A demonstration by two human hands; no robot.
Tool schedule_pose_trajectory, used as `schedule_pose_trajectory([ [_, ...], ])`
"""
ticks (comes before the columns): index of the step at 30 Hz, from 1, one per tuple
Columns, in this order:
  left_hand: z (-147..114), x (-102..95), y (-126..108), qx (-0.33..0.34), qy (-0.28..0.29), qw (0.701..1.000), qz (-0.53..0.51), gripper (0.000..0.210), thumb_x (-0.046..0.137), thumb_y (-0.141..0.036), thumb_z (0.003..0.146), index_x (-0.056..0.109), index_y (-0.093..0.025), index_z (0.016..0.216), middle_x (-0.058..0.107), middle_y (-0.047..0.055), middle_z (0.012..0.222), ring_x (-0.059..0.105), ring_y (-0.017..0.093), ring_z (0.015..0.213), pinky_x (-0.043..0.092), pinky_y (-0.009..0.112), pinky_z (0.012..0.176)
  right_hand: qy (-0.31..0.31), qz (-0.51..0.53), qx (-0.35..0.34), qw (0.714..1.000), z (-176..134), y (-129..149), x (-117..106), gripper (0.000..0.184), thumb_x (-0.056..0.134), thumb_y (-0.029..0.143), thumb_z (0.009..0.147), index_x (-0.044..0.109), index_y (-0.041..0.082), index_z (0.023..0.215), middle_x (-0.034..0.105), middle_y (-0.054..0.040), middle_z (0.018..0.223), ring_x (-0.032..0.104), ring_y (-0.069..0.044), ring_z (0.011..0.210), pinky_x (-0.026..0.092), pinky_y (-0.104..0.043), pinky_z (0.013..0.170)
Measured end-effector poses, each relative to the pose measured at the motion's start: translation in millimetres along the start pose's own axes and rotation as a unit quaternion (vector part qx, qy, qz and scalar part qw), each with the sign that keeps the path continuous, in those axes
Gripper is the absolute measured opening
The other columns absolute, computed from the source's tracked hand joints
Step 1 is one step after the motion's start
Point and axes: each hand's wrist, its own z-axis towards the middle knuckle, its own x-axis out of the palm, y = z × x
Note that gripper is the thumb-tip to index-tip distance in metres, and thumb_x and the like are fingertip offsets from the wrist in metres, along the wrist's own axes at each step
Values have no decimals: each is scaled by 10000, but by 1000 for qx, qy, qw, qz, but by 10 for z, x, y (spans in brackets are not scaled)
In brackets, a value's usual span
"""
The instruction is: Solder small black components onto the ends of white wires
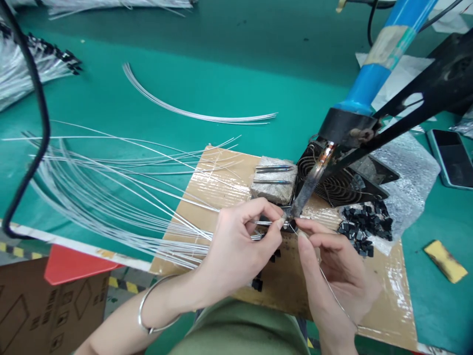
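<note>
My left hand pinches a thin white wire, its fingertips close to the hot end of a blue-handled soldering iron. The iron is clamped in a black stand and points down toward the left. Between thumb and forefinger, my right hand grips a thin strand of solder wire, which trails down across the palm to the wrist. The solder's upper end meets the iron's tip area; fingers partly hide the exact contact. Behind my left hand, a grey block carries short metal pins.
Loose white wires spread left over green mat and cardboard. A black fan, small black connectors, bubble wrap, a yellow sponge and a phone lie right. A black cable hangs at left.
</note>
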Motion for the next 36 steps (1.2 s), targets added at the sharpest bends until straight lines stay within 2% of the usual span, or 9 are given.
schedule_pose_trajectory([
  [9, -12, -13, -3, -3, 5, 1000, -12, 131, 652, -228, 840, 710, -166, 740, 774, 54, 795, 665, 163, 693, 474, 267, 592, -6, -3, 1, 1000, -5, 13, 18, 131, 788, 110, 928, 743, 232, 909, 843, -13, 1121, 815, -135, 1012, 623, -200, 912],
  [16, -8, -2, 3, 7, -1, 1000, -6, 118, 649, -183, 837, 714, -171, 740, 778, 43, 785, 665, 149, 680, 496, 248, 601, -10, -19, -8, 1000, -6, -1, 11, 104, 781, 134, 940, 739, 221, 902, 847, -57, 1097, 824, -194, 995, 653, -290, 881],
  [21, -8, 2, 8, 8, 1, 1000, 5, 124, 644, -198, 836, 706, -171, 733, 773, 46, 779, 658, 156, 666, 471, 257, 568, -11, -18, -1, 1000, -9, 9, 32, 108, 789, 131, 936, 741, 222, 903, 846, -46, 1095, 824, -175, 986, 642, -255, 868],
  [36, -17, 8, 1, 9, -2, 1000, -5, 128, 645, -184, 836, 712, -171, 728, 777, 39, 776, 676, 148, 689, 496, 241, 596, -27, -24, -16, 999, -12, 7, 46, 90, 792, 145, 938, 754, 219, 904, 848, -59, 1082, 823, -187, 959, 646, -281, 861],
])
